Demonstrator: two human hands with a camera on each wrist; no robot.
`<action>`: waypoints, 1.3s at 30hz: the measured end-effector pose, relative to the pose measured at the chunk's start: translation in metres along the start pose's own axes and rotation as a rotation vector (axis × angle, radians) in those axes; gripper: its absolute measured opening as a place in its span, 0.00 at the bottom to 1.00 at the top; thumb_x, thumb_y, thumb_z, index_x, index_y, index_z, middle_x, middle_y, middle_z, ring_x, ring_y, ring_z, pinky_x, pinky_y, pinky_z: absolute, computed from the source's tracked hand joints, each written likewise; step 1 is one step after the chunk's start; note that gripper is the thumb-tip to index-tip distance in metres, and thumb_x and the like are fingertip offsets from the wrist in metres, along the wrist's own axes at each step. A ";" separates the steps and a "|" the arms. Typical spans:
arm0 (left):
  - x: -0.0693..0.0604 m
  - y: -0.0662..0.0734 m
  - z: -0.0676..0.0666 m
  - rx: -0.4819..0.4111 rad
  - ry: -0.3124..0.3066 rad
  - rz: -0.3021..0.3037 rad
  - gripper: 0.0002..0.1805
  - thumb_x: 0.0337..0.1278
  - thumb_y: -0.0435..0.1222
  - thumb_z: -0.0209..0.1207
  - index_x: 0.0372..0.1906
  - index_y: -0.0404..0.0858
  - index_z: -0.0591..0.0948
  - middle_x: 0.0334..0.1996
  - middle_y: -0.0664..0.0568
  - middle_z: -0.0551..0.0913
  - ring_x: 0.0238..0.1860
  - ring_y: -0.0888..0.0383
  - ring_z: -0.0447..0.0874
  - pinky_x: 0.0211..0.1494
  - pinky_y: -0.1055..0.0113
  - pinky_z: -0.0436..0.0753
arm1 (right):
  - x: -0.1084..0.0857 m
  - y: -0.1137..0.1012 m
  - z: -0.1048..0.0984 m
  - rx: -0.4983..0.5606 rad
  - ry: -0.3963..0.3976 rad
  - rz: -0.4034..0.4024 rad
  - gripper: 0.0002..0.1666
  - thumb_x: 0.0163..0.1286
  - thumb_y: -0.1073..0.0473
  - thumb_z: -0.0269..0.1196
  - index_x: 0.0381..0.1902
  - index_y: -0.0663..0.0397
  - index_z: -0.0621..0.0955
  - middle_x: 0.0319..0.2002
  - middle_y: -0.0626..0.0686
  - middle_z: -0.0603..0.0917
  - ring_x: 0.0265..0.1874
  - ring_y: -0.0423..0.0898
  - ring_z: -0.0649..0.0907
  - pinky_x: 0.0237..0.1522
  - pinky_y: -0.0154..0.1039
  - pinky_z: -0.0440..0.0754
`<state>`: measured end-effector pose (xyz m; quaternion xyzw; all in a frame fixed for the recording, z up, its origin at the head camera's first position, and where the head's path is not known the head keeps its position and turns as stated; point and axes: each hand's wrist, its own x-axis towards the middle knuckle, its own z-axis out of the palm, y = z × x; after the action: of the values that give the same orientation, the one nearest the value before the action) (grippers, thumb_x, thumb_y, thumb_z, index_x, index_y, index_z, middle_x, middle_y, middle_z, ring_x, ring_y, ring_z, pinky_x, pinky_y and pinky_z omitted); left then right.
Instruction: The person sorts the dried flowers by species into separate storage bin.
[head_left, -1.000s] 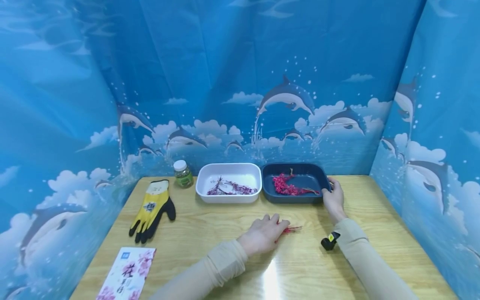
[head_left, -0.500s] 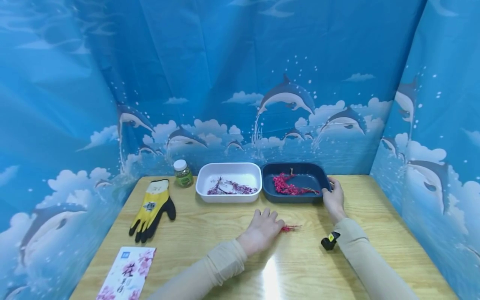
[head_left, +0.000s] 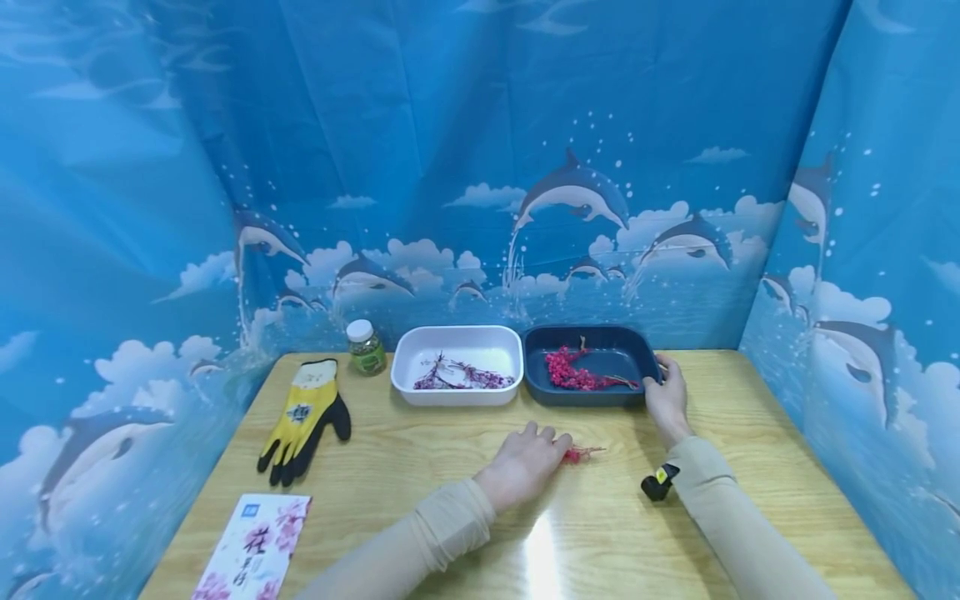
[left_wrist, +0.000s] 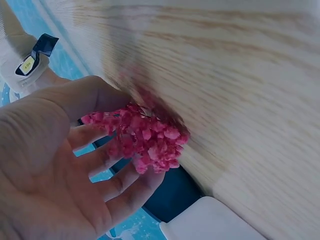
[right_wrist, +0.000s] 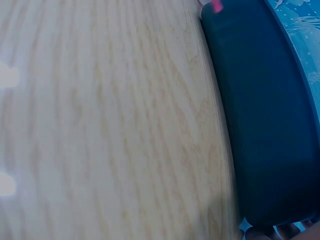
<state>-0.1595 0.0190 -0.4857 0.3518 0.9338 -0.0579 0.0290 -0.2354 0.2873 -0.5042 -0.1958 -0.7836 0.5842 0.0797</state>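
Note:
My left hand (head_left: 522, 467) is low over the table in front of the two trays. In the left wrist view, its thumb and fingers curl round a sprig of pink dried flowers (left_wrist: 150, 140); in the head view its thin stems stick out to the right. My right hand (head_left: 668, 398) grips the right end of the dark blue tray (head_left: 585, 398), which shows as a long wall in the right wrist view. Inside that tray lie more pink dried flowers (head_left: 576, 373). The white tray (head_left: 457, 398) beside it holds purplish dried sprigs (head_left: 465, 377).
A jar with a white lid (head_left: 367, 348) stands left of the white tray. A yellow and black glove (head_left: 306, 417) lies at the table's left, with a flower-printed packet (head_left: 255, 546) nearer. A dolphin-patterned curtain (head_left: 480, 167) encloses the table (head_left: 420, 437).
My left hand has shifted and turned slightly at the pink sprig, and the sprig appears a little moved under its fingers. My right hand stays at the dark blue tray.

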 end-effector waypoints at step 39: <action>0.043 -0.019 -0.070 -0.163 0.311 -0.031 0.35 0.65 0.34 0.65 0.75 0.54 0.70 0.58 0.52 0.82 0.52 0.50 0.84 0.32 0.66 0.87 | 0.003 0.002 0.000 0.018 0.031 -0.026 0.36 0.79 0.69 0.47 0.83 0.59 0.58 0.78 0.71 0.65 0.75 0.64 0.68 0.77 0.58 0.71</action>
<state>-0.2055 0.0417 -0.4186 0.3385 0.9340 0.0725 -0.0884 -0.2375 0.2885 -0.5062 -0.1939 -0.7796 0.5869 0.1010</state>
